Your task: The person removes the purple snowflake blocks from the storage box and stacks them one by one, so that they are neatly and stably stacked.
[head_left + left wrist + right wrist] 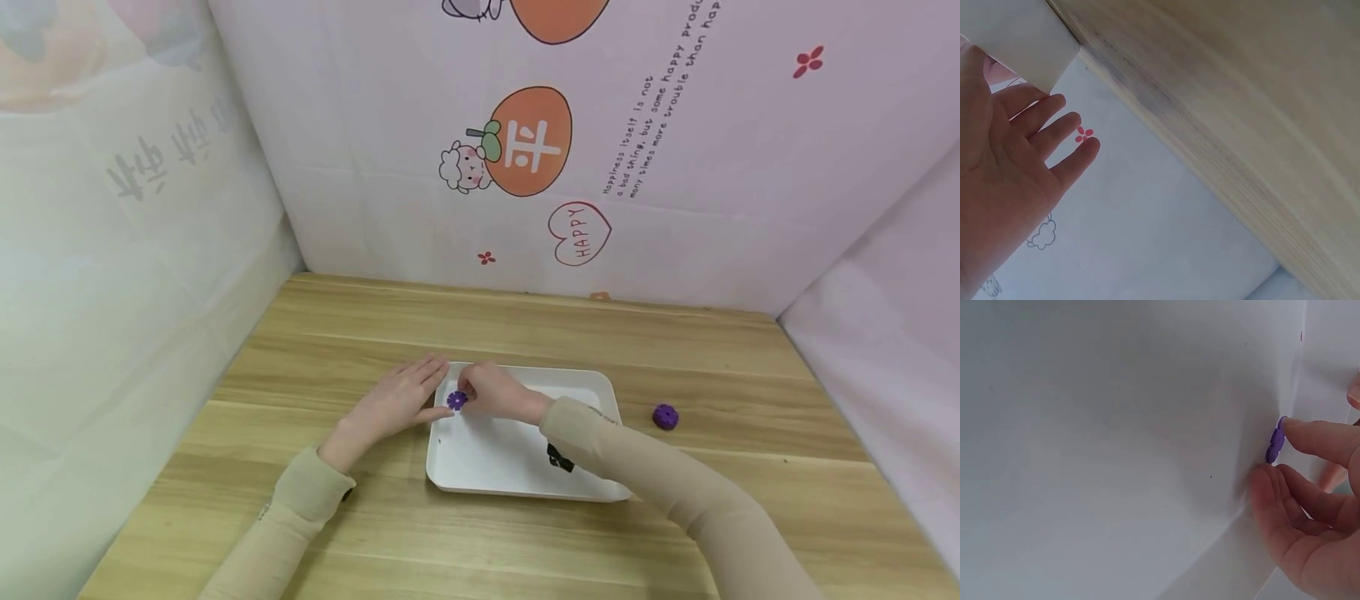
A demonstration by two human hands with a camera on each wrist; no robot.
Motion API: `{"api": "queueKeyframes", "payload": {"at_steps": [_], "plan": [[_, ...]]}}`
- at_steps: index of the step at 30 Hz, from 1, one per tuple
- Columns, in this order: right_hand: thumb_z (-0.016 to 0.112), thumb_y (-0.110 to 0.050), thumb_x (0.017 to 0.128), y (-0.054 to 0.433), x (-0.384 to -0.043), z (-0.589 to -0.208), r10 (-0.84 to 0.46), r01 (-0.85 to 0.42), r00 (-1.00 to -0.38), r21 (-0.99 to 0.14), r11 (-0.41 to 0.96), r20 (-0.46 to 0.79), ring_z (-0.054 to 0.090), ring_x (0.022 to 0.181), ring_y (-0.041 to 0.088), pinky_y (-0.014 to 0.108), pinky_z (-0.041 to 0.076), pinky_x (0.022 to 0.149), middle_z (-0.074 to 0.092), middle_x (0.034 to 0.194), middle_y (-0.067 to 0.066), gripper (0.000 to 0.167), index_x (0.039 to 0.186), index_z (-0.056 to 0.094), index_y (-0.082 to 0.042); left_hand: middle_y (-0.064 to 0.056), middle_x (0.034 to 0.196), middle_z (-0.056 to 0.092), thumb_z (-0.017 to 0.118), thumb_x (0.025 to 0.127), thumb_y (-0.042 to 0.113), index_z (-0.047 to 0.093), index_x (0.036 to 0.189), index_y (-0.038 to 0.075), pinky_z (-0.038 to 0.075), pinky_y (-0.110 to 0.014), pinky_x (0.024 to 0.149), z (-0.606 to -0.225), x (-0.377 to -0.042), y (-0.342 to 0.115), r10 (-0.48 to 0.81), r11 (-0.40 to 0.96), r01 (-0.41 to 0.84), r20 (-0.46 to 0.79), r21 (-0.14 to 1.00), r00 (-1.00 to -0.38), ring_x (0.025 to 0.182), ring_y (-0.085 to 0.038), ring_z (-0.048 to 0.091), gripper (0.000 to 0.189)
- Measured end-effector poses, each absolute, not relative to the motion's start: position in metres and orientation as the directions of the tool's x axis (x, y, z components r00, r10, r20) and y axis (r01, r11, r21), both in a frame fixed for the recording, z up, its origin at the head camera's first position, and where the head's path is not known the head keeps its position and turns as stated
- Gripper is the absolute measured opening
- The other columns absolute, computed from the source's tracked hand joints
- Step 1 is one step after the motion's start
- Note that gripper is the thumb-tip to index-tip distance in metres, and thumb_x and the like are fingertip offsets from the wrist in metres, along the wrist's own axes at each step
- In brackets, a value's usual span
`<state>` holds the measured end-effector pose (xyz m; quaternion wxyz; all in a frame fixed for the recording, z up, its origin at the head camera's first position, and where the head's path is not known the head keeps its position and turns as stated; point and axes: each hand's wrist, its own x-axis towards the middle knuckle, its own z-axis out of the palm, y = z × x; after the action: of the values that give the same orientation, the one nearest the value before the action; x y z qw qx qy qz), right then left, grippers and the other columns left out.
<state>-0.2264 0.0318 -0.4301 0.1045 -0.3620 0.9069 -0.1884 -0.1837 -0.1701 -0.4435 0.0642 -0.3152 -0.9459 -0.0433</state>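
My right hand (495,392) reaches over the far left part of a white rectangular tray (495,458). Between thumb and fingertips it pinches a purple snowflake-shaped plastic disc (457,400). The right wrist view shows this disc (1275,445) edge-on, close to the tray's side wall. My left hand (397,396) is at the tray's left rim, its fingers extended and the thumb spread toward the disc. Seen from the left wrist, the fingers of the left hand (1016,144) are at the corner of the tray (1029,47), with nothing in the palm.
To the right of the tray, a purple flower-shaped piece (665,417), thick like a stack of discs, lies on the wooden table (360,533). A printed white cloth (390,217) hangs behind the table and along both sides.
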Motion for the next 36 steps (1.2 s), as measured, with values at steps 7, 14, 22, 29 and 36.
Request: {"api": "queueKeyframes", "payload": {"at_steps": [7, 14, 22, 29, 36], "plan": [[0.076, 0.0, 0.083, 0.028, -0.226, -0.433, -0.675, -0.602, -0.736, -0.396, 0.693, -0.064, 0.052, 0.07, 0.012, 0.026, 0.055, 0.067, 0.07, 0.086, 0.012, 0.012, 0.093, 0.07, 0.003, -0.017, 0.152, 0.047, 0.058, 0.094, 0.054, 0.046, 0.146, 0.0, 0.044, -0.052, 0.114, -0.442, -0.183, -0.171, 0.59, 0.796, 0.603, 0.157, 0.048, -0.792, 0.142, -0.035, 0.045, 0.075], [0.075, 0.001, 0.083, 0.026, -0.225, -0.432, -0.68, -0.622, -0.731, -0.357, 0.697, -0.055, 0.058, 0.072, 0.013, 0.026, 0.057, 0.068, 0.07, 0.086, 0.011, 0.011, 0.092, 0.07, 0.003, -0.016, 0.152, 0.048, 0.058, 0.095, 0.054, 0.046, 0.146, 0.001, 0.043, -0.052, 0.115, -0.44, -0.183, -0.17, 0.588, 0.799, 0.6, 0.153, 0.046, -0.794, 0.142, -0.035, 0.045, 0.075], [0.075, 0.002, 0.084, 0.026, -0.222, -0.431, -0.687, -0.63, -0.725, -0.346, 0.695, -0.061, 0.058, 0.072, 0.014, 0.027, 0.057, 0.069, 0.071, 0.086, 0.012, 0.011, 0.093, 0.069, 0.004, -0.017, 0.152, 0.047, 0.058, 0.095, 0.053, 0.046, 0.146, 0.0, 0.043, -0.052, 0.114, -0.441, -0.182, -0.17, 0.586, 0.799, 0.598, 0.146, 0.059, -0.797, 0.142, -0.035, 0.045, 0.074], [0.073, 0.003, 0.085, 0.029, -0.221, -0.431, -0.687, -0.616, -0.722, -0.376, 0.692, -0.082, 0.068, 0.079, 0.018, 0.029, 0.061, 0.074, 0.073, 0.09, 0.013, 0.009, 0.093, 0.07, 0.003, -0.016, 0.153, 0.047, 0.057, 0.095, 0.054, 0.046, 0.146, 0.001, 0.044, -0.052, 0.114, -0.442, -0.182, -0.17, 0.587, 0.799, 0.599, 0.147, 0.056, -0.796, 0.142, -0.035, 0.045, 0.075], [0.071, 0.004, 0.086, 0.036, -0.22, -0.423, -0.699, -0.616, -0.711, -0.408, 0.673, -0.078, 0.07, 0.083, 0.022, 0.032, 0.062, 0.077, 0.074, 0.092, 0.016, 0.01, 0.096, 0.07, 0.005, -0.017, 0.154, 0.045, 0.057, 0.095, 0.054, 0.045, 0.147, 0.0, 0.042, -0.052, 0.116, -0.441, -0.182, -0.17, 0.581, 0.803, 0.591, 0.127, 0.076, -0.804, 0.143, -0.036, 0.044, 0.076]]}}
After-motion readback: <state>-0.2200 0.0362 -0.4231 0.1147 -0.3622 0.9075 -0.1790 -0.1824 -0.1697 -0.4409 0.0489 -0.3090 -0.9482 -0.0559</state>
